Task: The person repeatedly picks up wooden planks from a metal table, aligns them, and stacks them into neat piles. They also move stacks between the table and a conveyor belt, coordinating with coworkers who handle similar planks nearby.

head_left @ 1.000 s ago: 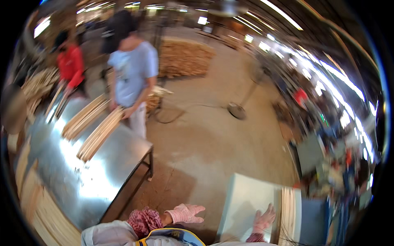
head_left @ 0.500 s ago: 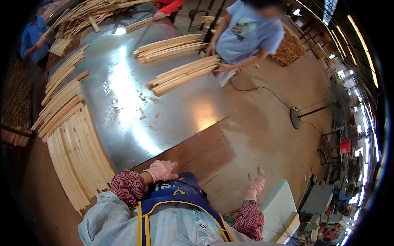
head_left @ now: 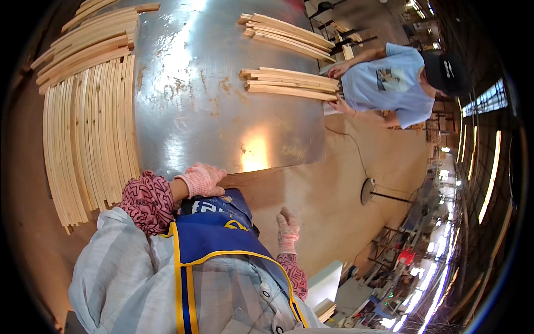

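My left hand [head_left: 203, 180], in a pink knitted glove, is at the near edge of the metal-topped table [head_left: 183, 125], in front of my blue apron [head_left: 219, 236]. Its fingers reach loosely to the right with nothing seen in them; whether they touch the edge I cannot tell. Out to the right of my body, my right hand [head_left: 288, 228], gloved alike, hangs over the floor with fingers stretched and holds nothing. Left of my left hand, a row of pale wooden strips [head_left: 92, 139] lies side by side, with more strips [head_left: 92, 47] piled across its far end.
Across the table, a co-worker in a light blue shirt [head_left: 384, 83] has both hands at the ends of a bundle of wooden strips [head_left: 292, 83]. Another bundle [head_left: 286, 36] lies beyond it. A standing fan [head_left: 368, 191] and a white panel [head_left: 325, 284] are to the right.
My view has turned, so table and strips sit differently in the picture. Two other people at the far end have left view. Both my hands remain empty; the co-worker stays at the bundle.
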The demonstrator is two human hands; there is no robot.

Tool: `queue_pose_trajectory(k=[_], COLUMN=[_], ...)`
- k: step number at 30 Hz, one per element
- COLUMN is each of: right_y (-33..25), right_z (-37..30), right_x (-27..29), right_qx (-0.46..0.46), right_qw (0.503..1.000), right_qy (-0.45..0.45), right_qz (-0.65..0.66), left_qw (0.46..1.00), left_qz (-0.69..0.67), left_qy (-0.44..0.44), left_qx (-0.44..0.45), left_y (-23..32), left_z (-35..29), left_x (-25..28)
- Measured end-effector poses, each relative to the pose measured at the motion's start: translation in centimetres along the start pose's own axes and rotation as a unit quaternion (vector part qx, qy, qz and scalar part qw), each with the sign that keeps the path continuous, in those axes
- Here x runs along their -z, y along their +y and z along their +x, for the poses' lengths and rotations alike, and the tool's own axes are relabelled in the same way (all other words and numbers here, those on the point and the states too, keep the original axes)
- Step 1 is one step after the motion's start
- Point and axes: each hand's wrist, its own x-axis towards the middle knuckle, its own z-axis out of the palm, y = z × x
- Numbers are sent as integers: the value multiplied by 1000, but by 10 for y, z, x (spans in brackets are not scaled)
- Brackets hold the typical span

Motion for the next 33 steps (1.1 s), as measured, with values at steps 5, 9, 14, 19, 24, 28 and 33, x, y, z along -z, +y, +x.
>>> queue_pose_trajectory(k=[5, 9, 14, 19, 24, 28, 33], right_y=[-43, -70, -92, -106, -106, -102, -102], right_z=[2, 5, 6, 10, 15, 26, 44], right_x=[-32, -48, -54, -60, -66, -66, -63], right_qx=[-12, -10, -23, 15, 6, 36, 86], right_qw=[993, 995, 993, 993, 991, 991, 983], right_qy=[-76, -69, -119, -115, -126, -122, -148], right_qz=[91, 74, -4, -33, -40, -41, -74], left_qw=[999, 999, 997, 991, 997, 997, 992], left_qz=[-19, 0, -2, -44, -20, 11, 12], left_qy=[35, 40, 66, 119, 72, 70, 118], left_qx=[-34, -29, -37, -27, 3, 39, 38], left_y=[-16, -28, -55, -85, -81, -67, -45], left_z=[13, 26, 40, 33, 32, 40, 47], left_x=[9, 20, 21, -9, -14, 2, 9])
